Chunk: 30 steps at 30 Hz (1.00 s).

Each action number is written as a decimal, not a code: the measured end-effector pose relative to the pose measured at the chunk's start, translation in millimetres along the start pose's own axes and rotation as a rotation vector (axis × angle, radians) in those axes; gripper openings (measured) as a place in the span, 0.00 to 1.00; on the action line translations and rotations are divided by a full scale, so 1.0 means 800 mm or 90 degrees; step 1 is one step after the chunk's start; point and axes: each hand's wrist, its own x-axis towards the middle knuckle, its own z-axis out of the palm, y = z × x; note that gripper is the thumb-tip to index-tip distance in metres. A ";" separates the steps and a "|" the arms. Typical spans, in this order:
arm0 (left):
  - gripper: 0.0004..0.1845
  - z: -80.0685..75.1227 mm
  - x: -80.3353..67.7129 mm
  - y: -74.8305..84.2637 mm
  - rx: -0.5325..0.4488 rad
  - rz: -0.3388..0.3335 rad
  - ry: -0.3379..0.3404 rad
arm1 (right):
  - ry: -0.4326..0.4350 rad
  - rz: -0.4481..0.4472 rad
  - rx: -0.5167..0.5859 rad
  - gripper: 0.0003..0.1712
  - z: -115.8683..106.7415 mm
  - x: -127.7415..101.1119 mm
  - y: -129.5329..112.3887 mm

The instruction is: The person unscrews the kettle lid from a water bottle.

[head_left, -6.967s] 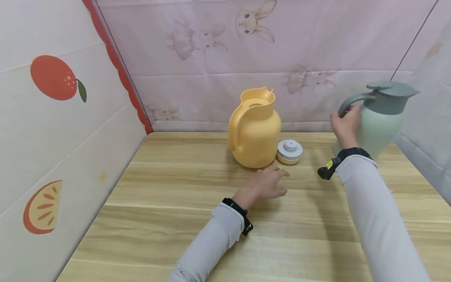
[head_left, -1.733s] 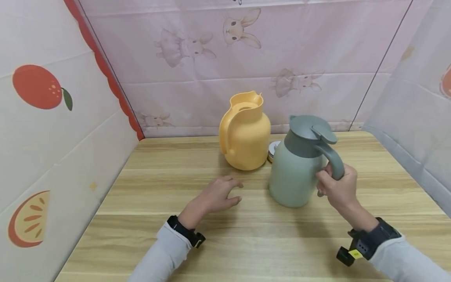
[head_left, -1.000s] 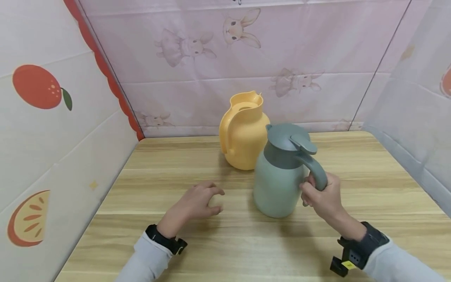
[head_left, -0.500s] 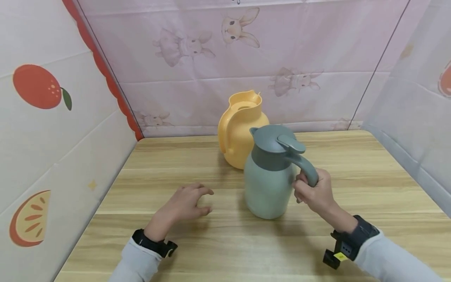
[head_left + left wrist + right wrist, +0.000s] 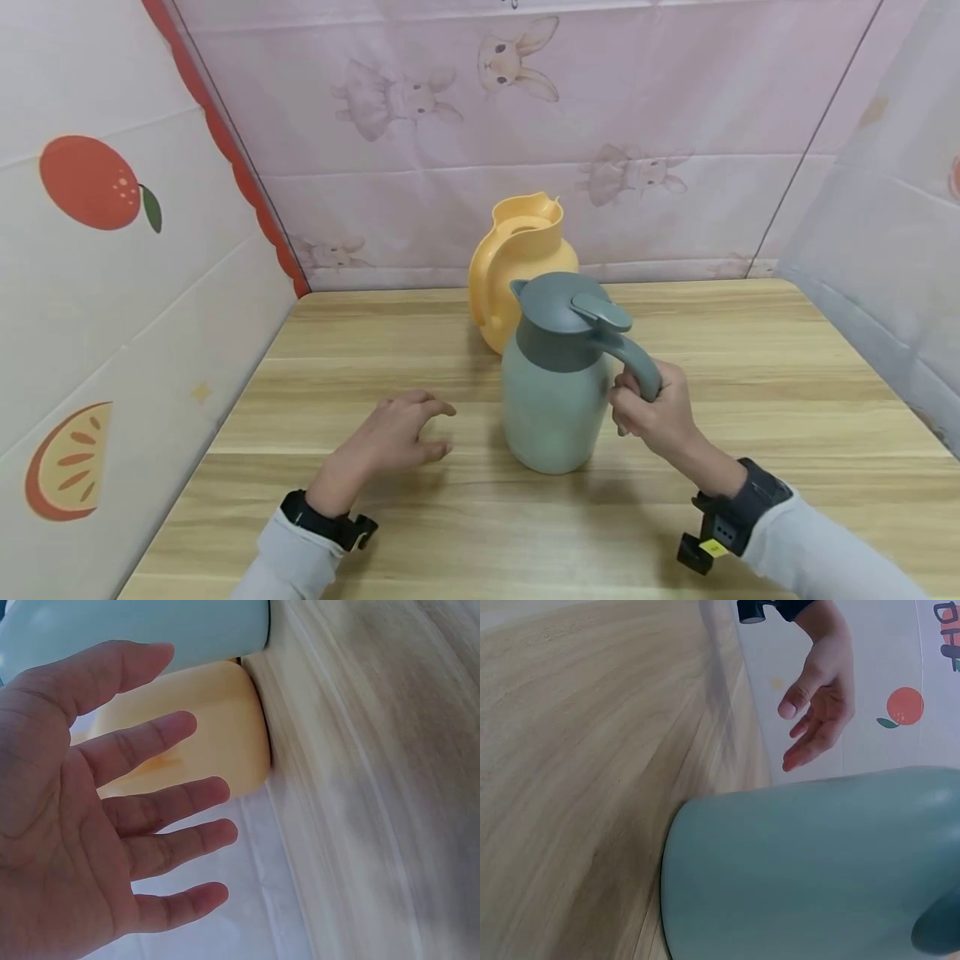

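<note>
Green jug near table's middle

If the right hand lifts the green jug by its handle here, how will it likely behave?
The green jug looks rigid, so it should keep its shape. The right hand grips only the handle, off to one side, so the body may swing or tilt. Its lid appears seated; contents cannot be seen, so its weight is uncertain.
</note>
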 end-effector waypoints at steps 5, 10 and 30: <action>0.21 0.001 0.000 0.001 -0.007 -0.003 -0.003 | -0.035 -0.032 0.069 0.12 -0.005 -0.002 0.001; 0.21 0.003 0.000 0.004 -0.006 0.012 0.006 | -0.058 -0.065 0.018 0.09 -0.015 -0.004 -0.003; 0.23 -0.041 0.030 0.031 -0.019 0.119 0.224 | -0.083 -0.074 -0.343 0.14 -0.033 -0.008 -0.023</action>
